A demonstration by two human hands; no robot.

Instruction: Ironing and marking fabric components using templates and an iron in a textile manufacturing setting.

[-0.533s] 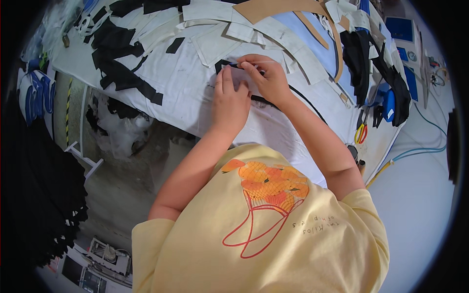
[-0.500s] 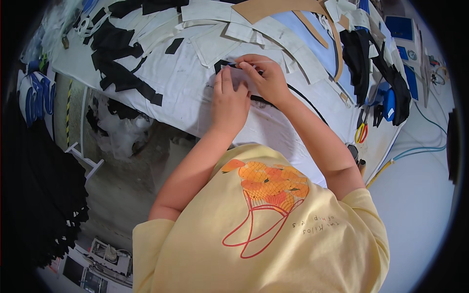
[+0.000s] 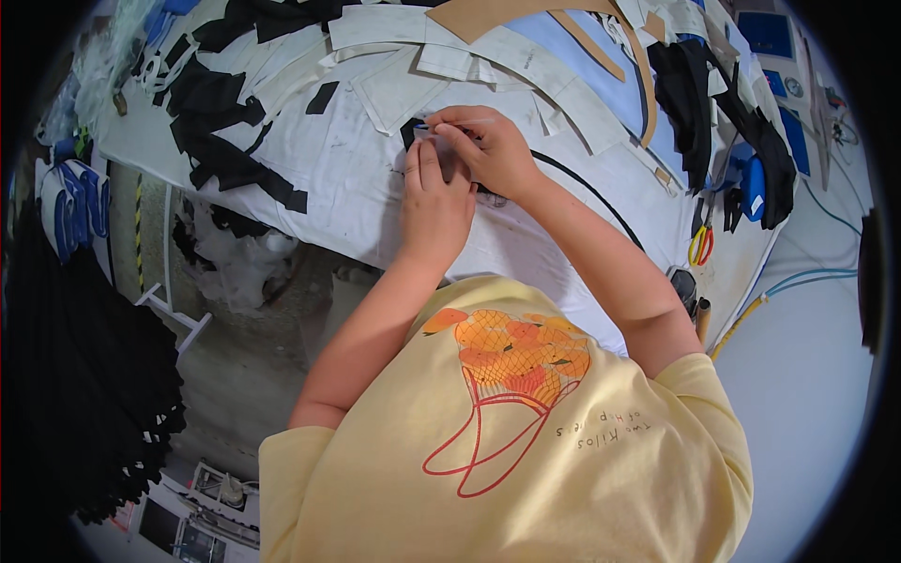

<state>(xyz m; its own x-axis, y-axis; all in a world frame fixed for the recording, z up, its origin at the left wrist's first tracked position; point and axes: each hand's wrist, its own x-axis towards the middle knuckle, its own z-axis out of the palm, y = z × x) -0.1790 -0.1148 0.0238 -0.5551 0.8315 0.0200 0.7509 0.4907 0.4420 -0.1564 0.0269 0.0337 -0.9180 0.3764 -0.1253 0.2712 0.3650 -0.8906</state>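
Note:
My right hand (image 3: 496,158) is closed in a pinch on a thin pen-like stick (image 3: 469,121), pale and clear at its back end. Its tip meets the far left corner of a small black fabric piece (image 3: 408,132) on the white-covered table. Flat beside it lies my left hand (image 3: 437,208), fingers stretched out over a small pale sheet (image 3: 425,135) on the black piece. Most of that sheet and fabric is hidden under my hands. A black cord or strip (image 3: 587,190) runs from beneath my right wrist toward the right.
White paper patterns (image 3: 385,89) and brown card patterns (image 3: 507,17) cover the table's far side. Black cut fabric (image 3: 216,141) lies at left, more (image 3: 683,108) at right. Yellow-and-red-handled scissors (image 3: 700,246) rest near the right edge. Dark cloth (image 3: 84,375) hangs at left.
The whole view has shifted slightly left. My left fingertips have drawn back a little toward me on the sheet. My right hand keeps its pinch on the stick at the same corner.

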